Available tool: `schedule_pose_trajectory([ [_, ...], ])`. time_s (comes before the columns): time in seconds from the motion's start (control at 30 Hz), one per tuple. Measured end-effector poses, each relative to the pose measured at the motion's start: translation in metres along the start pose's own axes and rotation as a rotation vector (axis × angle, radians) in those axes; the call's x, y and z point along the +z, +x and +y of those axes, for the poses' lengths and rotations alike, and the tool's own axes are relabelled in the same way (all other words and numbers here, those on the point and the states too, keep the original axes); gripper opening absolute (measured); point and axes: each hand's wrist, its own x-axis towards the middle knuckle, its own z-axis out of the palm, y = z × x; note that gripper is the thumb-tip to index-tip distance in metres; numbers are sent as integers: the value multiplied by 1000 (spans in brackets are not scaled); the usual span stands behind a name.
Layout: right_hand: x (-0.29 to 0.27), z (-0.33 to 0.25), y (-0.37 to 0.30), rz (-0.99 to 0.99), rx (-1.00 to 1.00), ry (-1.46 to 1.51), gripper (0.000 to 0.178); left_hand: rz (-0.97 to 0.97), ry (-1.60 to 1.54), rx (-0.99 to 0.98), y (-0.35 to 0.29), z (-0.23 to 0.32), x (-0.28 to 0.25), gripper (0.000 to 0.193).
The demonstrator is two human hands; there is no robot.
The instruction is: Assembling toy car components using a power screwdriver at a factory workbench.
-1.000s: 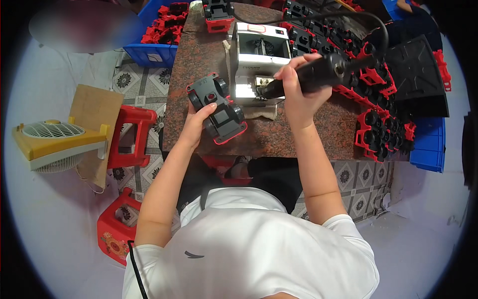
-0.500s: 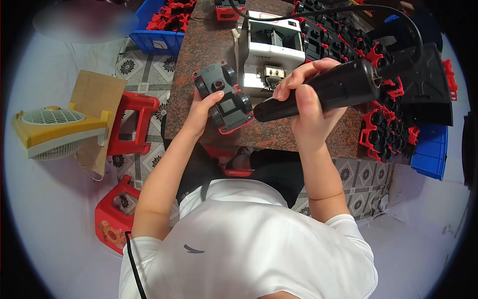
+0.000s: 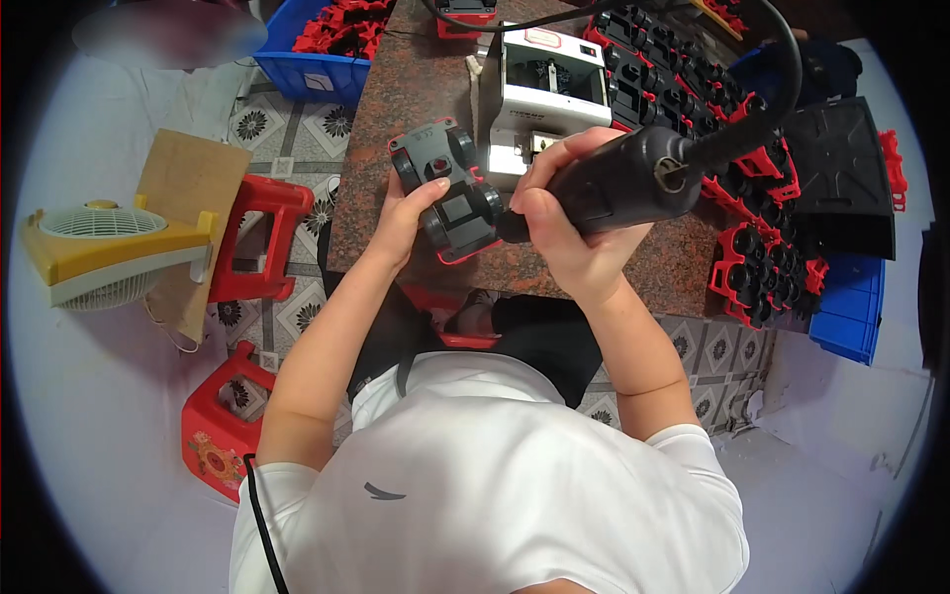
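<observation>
My left hand grips the left side of a toy car, thumb across its grey underside. The toy has black wheels and a red edge, and is held tilted above the table. In my right hand is a black corded electric screwdriver, fingers wrapped round its body. The screwdriver's front end points left and meets the toy's right edge in this view. Its bit is hidden, so I cannot tell whether it touches a screw. A thick black cable leaves the tool's rear and arches up over the table.
A white screw-feeder machine stands behind my hands on the speckled brown table. Several black-and-red toy cars are piled along the right side. A blue bin of red parts is at far left, near red stools and a yellow fan.
My right hand has moved left with the screwdriver, bringing its front end closer against the toy car. The toy stays almost in place in my left hand, shifted very slightly.
</observation>
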Motion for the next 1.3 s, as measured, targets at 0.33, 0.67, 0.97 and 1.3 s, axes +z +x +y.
schedule_pose_trajectory([
  [0.33,3,3,2,-100,-10,-120,41,-30,11,21,7,-4,-3,52],
  [0.67,-31,20,26,214,-121,51,43,29,31,18,0,1,0,56],
  [0.97,-43,40,19,224,-172,-36,42,18,36,-17,0,1,1,56],
  [1.3,-45,40,30,227,-114,-182,29,10,37,-12,0,1,1,56],
])
